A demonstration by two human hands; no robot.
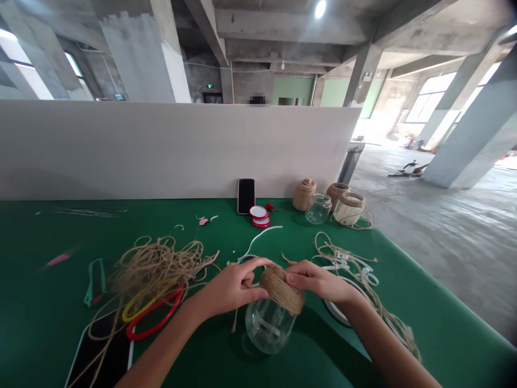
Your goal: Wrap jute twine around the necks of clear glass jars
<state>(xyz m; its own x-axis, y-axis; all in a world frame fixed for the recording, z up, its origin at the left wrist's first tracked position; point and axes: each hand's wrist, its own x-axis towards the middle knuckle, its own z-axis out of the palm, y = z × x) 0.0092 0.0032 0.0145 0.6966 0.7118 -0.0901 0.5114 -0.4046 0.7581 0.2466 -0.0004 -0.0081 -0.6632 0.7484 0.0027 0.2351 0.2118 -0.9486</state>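
A clear glass jar (269,326) stands tilted on the green table in front of me, its upper part wrapped in brown twine (281,291). My left hand (232,288) grips the wrapped rim from the left, index finger over the top and thumb on the side. From the right, my right hand (319,280) closes on the same wrapped part, thumb pressed against the twine. A short twine end sticks up beside the right fingers. The jar's mouth is mostly hidden by the twine and my fingers.
Left lies a tangled twine heap (161,264) with red-and-yellow-handled scissors (155,318), a green cutter (95,283) and a dark tablet (103,350). Behind are a phone (246,196), red-rimmed lids (259,214) and several jars, including a bare one (319,209). A white panel (173,151) borders the back.
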